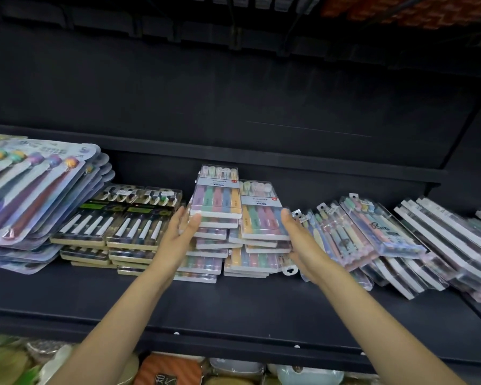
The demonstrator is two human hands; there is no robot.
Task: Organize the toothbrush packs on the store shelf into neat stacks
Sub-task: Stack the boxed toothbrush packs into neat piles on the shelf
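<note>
Currently both hands flank the two middle stacks of pastel toothbrush packs on the dark shelf. Left hand: grip released, fingers straight, fingertips against the left side of the taller stack near its top. Right hand: grip released too, fingers straight, flat along the right side of the shorter stack. Neither grasps anything.

Packs are clear flat boxes, five brushes each in purple, green, pink, blue and yellow, white label band with a small red tag reading "5"; other print too small to read. Both stacks sit uneven, layers offset, about mid-shelf toward the back.

Toward the shelf's left: black-and-gold boxed packs in two low stacks, then large blister cards of colourful brushes, cut off by the left edge. Toward the right: slumped clear packs, one marked "Big", then white-handled packs running out of frame. Goods below the front edge are blurred.
</note>
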